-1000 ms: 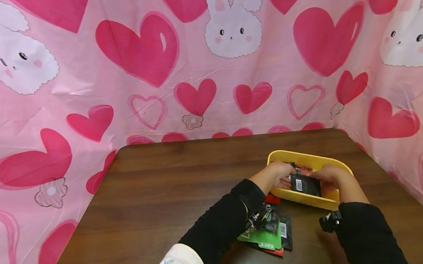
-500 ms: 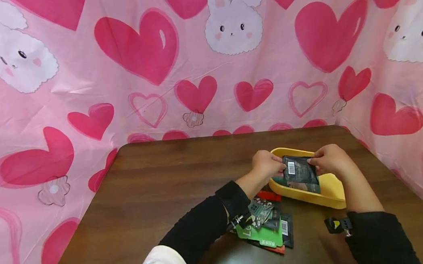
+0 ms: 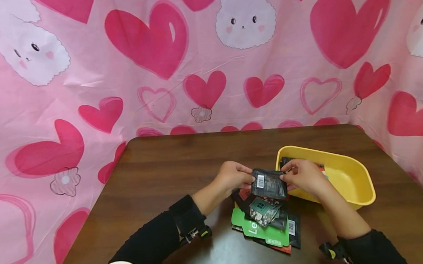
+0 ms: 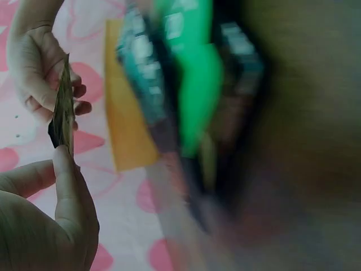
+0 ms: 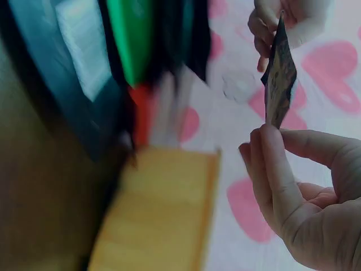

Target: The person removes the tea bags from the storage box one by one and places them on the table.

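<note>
Packet [image 3: 271,185]: pinched at one side by left hand [image 3: 231,176], at the other by right hand [image 3: 305,177]. Held up off table [image 3: 180,166], above pile [image 3: 264,212] with green card [image 3: 244,224], near tub [image 3: 350,185]. Turned with barcode [image 3: 260,181] toward head camera. In tub: other packets [image 3: 285,161], partly hidden.

Head view: bright, even illumination; focus adequate. Pale glare lies on the near part of the counter [image 3: 209,255]; creases in the curtain [image 3: 208,59] show faint highlights. Fine print on the pouch [image 3: 271,186] is illegible. Wrist views: dimmer. The left hand [image 4: 53,217] and right hand [image 5: 310,217] appear fairly sharp; the packets [image 4: 194,84] and bin [image 5: 155,209] are strongly blurred.
</note>
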`<act>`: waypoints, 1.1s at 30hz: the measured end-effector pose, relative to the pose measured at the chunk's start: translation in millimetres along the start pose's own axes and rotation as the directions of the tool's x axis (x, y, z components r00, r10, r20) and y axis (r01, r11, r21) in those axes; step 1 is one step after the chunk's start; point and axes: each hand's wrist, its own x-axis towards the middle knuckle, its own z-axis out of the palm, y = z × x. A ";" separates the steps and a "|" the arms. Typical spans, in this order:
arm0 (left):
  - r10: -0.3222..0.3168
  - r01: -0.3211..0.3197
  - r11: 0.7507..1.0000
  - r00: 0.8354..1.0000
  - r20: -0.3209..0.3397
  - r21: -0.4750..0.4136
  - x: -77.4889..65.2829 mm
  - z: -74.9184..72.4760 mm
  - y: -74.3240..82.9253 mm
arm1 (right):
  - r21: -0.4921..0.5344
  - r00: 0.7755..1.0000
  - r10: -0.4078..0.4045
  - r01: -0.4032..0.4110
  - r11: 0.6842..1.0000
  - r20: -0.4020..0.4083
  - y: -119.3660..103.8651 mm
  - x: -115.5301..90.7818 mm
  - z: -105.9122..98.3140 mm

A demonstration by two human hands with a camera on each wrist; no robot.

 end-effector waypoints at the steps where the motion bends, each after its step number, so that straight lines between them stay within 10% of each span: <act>1: 0.001 -0.001 1.000 1.000 0.008 -0.003 -1.6 -2.7 -5.9 | -0.031 1.000 -0.029 0.030 0.999 0.006 0.3 -2.3 5.0; 15: -0.032 0.029 0.999 0.995 0.093 0.037 -18.3 -7.8 -48.9 | -0.433 0.977 -0.203 0.211 0.876 0.065 11.1 -17.8 46.1; 27: -0.013 0.010 0.999 0.998 0.066 0.046 -18.3 -0.8 -57.5 | -0.505 0.987 -0.145 0.159 0.848 0.067 8.4 -19.0 52.2; 33: 0.060 -0.070 0.987 0.995 0.075 0.142 -10.2 -7.4 -42.7 | -0.510 0.961 -0.276 0.233 0.828 -0.009 7.8 -23.2 34.8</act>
